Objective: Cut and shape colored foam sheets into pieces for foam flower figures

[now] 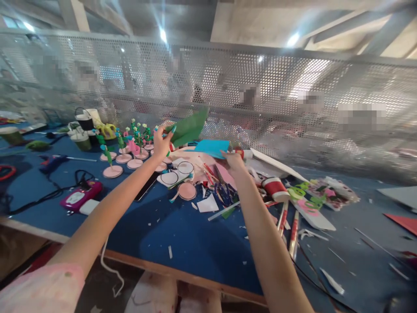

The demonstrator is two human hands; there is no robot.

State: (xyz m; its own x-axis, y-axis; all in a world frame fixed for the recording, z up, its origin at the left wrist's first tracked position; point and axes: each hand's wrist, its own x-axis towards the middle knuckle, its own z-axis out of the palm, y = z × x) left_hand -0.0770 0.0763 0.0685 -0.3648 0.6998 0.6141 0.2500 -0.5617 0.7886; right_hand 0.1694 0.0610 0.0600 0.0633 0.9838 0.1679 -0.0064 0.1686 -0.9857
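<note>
My left hand is closed on the corner of a green sheet, which stands tilted up off the table. My right hand reaches to the near right corner of a bright blue sheet and pinches it, though the fingertips are partly hidden. Under the sheets lie pale pink sheets and scraps. Nearer to me are scissors with dark blue handles, a round pink disc and a white sheet with black circles drawn on it. Several small flower stems on pink discs stand beside my left hand.
A purple power strip and a glue gun with cables lie at the left. Small buckets stand behind them. A red ribbon roll and a wrapped bouquet sit at the right. A perforated metal screen runs along the back.
</note>
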